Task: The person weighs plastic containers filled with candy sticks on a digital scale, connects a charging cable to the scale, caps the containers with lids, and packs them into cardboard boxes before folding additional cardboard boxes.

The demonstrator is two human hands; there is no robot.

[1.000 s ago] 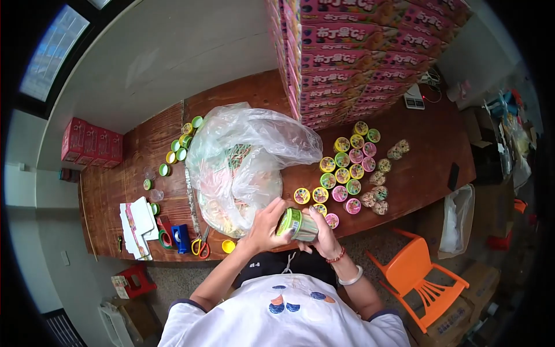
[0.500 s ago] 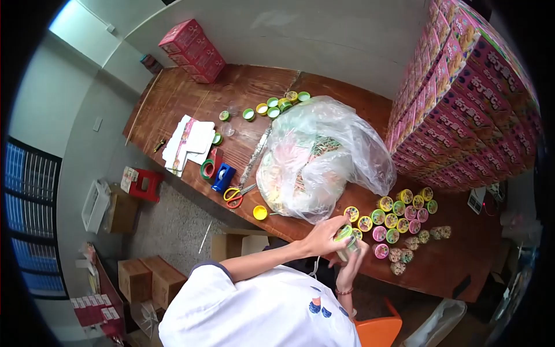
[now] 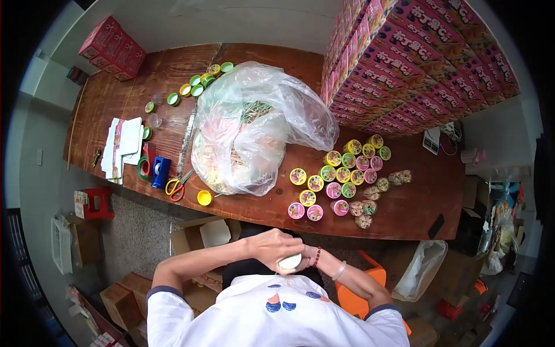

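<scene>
Hands: left point(image 3: 270, 245) and right point(image 3: 307, 258) together, clamped around jar.
Jar point(image 3: 290, 262): before shirt point(image 3: 254, 309), pale round end visible.
Change: drawn inward, off surface point(image 3: 254, 209); likely close two-handed work.
Bag point(image 3: 254, 165): beside scissors point(image 3: 177, 189).

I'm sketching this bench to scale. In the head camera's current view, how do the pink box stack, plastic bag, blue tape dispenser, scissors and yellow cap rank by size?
1. Pink box stack
2. Plastic bag
3. Blue tape dispenser and scissors: too alike to rank
4. Yellow cap
</scene>
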